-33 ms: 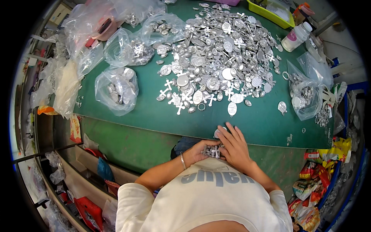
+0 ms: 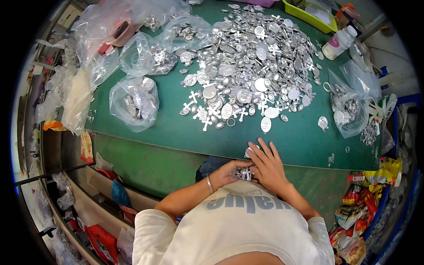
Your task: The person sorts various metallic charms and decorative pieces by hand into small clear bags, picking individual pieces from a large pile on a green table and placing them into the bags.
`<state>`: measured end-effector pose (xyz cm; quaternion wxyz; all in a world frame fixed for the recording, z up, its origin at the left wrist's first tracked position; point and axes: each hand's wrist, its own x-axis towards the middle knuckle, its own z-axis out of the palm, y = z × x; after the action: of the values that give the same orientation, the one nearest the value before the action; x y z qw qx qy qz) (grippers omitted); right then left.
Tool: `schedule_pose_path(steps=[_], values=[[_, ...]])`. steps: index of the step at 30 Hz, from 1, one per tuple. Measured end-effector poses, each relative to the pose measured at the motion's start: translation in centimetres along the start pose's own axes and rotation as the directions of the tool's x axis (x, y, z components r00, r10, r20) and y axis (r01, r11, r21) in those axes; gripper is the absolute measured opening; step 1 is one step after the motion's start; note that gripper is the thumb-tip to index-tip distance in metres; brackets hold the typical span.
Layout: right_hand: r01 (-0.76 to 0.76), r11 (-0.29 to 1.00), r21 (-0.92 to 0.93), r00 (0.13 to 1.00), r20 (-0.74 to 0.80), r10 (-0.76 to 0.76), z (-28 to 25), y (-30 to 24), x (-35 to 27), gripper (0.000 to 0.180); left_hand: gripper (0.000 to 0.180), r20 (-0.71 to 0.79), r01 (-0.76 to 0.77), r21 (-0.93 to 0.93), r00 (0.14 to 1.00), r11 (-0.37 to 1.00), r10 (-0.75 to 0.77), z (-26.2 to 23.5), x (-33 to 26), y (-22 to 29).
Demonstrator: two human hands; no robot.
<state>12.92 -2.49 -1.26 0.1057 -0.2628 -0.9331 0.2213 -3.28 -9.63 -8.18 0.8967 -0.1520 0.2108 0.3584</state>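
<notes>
My left hand (image 2: 224,172) is curled at the table's near edge, in front of my shirt, around several small silver cross charms (image 2: 244,173). Part of that bunch is hidden by the fingers. My right hand (image 2: 268,168) reaches over the edge with its fingers stretched out on the green tabletop (image 2: 185,144). Under or beside those fingers lies a round or oval silver medal (image 2: 248,153), partly covered. Farther in is a big heap of silver medals, crosses and beads (image 2: 260,57), and an oval medal (image 2: 266,124) lies at its near side.
Clear plastic bags of metal pieces (image 2: 134,104) stand on the left, another bag (image 2: 346,106) on the right. A white bottle (image 2: 339,42) and a yellow-green tray (image 2: 311,15) are at the far right. A lone medal (image 2: 323,123) lies toward the right.
Almost nothing differs. My right hand has shifted very slightly and the view has moved a touch.
</notes>
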Motion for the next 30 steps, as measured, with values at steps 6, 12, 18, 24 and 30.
schedule_pose_path(steps=[6,12,18,24,30], values=[[-0.238,0.935,-0.263,0.970,-0.019,0.241,-1.3,1.5,0.8,0.057,0.021,0.043,-0.082,0.230,0.996,0.970,0.074,0.4,-0.4,0.0],[-0.270,0.960,-0.074,0.953,-0.160,0.256,-1.0,1.1,0.5,0.061,0.019,-0.029,-0.127,0.066,0.991,0.990,0.129,-1.2,-2.0,0.4],[-0.285,0.947,0.149,0.915,-0.251,0.315,-0.6,0.7,0.5,0.061,0.020,-0.160,-0.185,-0.004,0.970,0.983,0.182,0.5,-7.7,0.9],[-0.241,0.948,0.207,0.917,-0.271,0.292,0.1,1.1,0.8,0.061,0.021,-0.093,-0.672,-0.217,0.736,0.708,0.671,7.4,-14.2,7.4],[-0.251,0.935,0.251,0.888,-0.324,0.326,0.2,0.9,0.5,0.060,0.011,-0.260,-0.990,-0.119,0.099,0.070,0.960,9.4,-18.7,26.2]])
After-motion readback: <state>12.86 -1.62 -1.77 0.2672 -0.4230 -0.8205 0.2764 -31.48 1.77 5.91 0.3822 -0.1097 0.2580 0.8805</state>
